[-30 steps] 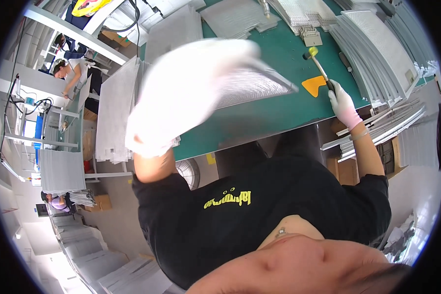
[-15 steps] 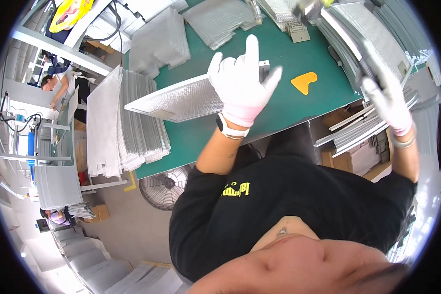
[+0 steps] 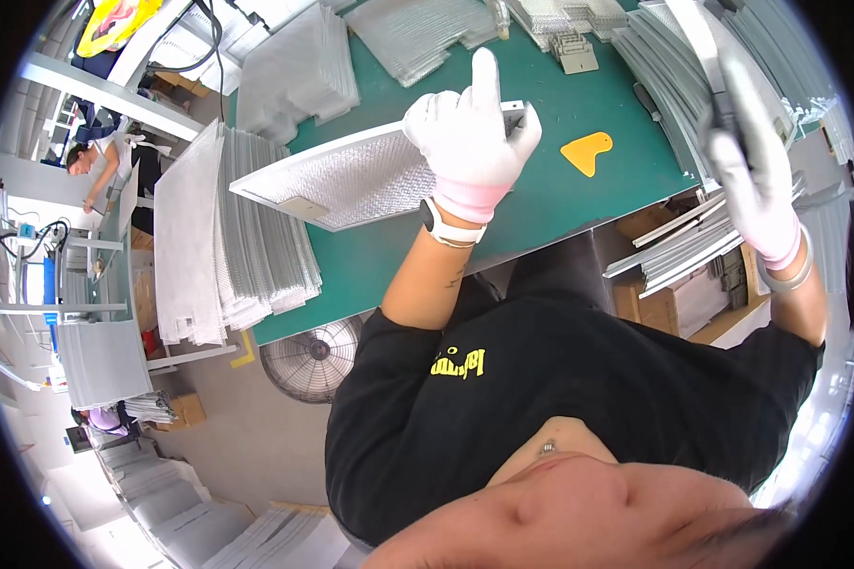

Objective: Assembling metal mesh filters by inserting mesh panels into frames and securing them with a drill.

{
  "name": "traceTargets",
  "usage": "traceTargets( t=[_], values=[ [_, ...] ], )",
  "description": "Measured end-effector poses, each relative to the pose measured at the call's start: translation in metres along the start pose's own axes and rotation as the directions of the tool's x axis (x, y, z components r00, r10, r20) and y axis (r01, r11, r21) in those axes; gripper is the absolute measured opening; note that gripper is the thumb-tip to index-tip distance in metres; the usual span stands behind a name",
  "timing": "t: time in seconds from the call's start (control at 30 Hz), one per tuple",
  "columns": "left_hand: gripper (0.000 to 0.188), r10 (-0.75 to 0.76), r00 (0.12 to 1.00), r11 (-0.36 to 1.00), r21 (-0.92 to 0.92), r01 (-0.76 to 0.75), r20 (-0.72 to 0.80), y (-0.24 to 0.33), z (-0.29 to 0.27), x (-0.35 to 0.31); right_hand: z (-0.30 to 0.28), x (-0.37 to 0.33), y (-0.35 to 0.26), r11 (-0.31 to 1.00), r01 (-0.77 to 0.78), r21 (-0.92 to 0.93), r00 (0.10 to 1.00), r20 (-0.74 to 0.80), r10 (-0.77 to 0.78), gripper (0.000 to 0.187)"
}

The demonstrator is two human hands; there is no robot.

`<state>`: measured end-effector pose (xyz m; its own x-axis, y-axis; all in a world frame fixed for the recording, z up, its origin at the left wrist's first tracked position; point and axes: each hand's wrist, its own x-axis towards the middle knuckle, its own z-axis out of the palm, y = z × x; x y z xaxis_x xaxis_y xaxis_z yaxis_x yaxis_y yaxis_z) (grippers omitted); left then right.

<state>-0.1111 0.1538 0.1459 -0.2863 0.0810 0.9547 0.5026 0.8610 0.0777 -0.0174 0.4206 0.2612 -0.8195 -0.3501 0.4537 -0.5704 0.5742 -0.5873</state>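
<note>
My left hand (image 3: 470, 147) wears a white glove with a pink cuff. It holds a thin framed panel (image 3: 351, 185) by its upper edge, index finger stretched out and the other fingers curled. The panel has a silvery quilted face and leans tilted over the green table. My right hand (image 3: 759, 185), gloved alike, is closed around the dark part (image 3: 724, 112) of a long tool-like piece with a pale strip (image 3: 696, 40) running up from it; its kind is unclear. On the table between my hands lies a yellow plastic scraper (image 3: 588, 152).
Stacks of silvery sheets (image 3: 247, 228) stand left of the panel, with more sheets (image 3: 417, 38) at the back. Piled panels (image 3: 655, 90) line the table's right side. White strips (image 3: 678, 248) stick out below the green table (image 3: 370, 284). A floor fan (image 3: 318, 351) stands nearby; a co-worker (image 3: 104, 171) is far left.
My right hand, with the dark piece, shows less blur and has tilted slightly. The panel in my left hand has turned a little, showing more of its quilted face.
</note>
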Motion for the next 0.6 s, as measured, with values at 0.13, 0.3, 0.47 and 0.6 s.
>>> traceTargets(
  t=[0.13,0.3,0.47,0.6],
  values=[
    [0.068,-0.005,0.996,1.000,0.001,0.005,0.086,0.003,-0.003,-0.001,0.016,-0.006,0.017,0.875,0.235,-0.424,0.936,0.343,-0.085,0.056],
    [0.073,0.006,0.989,1.000,-0.002,-0.006,0.148,0.003,-0.006,-0.002,0.068,-0.033,0.092,0.969,-0.009,-0.248,0.970,0.235,0.069,0.058],
    [0.057,0.099,0.992,0.992,-0.092,-0.091,0.078,0.008,-0.020,-0.006,0.132,-0.055,0.165,0.743,-0.249,-0.621,0.883,0.170,0.438,0.060],
    [0.033,0.120,0.992,0.979,-0.159,-0.126,-0.046,-0.004,-0.011,-0.006,0.118,0.071,0.104,0.929,0.118,-0.350,0.932,-0.284,-0.225,0.060]
  ],
)
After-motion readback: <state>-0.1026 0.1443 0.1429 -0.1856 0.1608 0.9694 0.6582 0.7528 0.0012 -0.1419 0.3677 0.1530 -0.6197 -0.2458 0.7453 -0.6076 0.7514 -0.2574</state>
